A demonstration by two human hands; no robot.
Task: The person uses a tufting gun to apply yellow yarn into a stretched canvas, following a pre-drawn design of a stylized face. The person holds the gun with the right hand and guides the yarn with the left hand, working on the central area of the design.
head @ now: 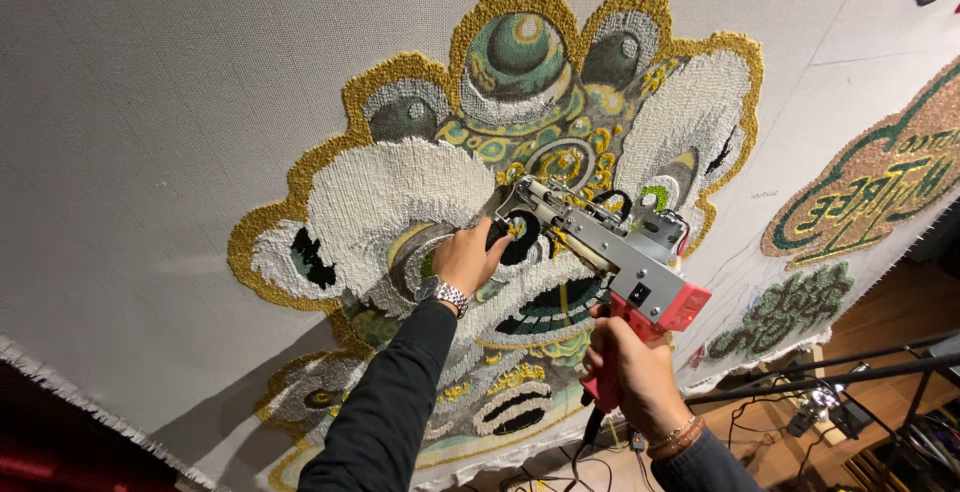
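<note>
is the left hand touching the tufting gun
Touching. The head view shows the left hand wrapped around the black front handle of the tufting gun, with no gap between fingers and handle, close against the stretched cloth.

My left hand point(468, 257) grips the front handle of the tufting gun point(600, 242), whose tip presses against the stretched cloth point(150, 102) in the middle of the tufted lion-head design point(500, 152). My right hand point(625, 362) holds the rear grip, lower and to the right. A second tufted piece point(870, 187) sits further right, with stand bars point(830, 372) below it.
</note>
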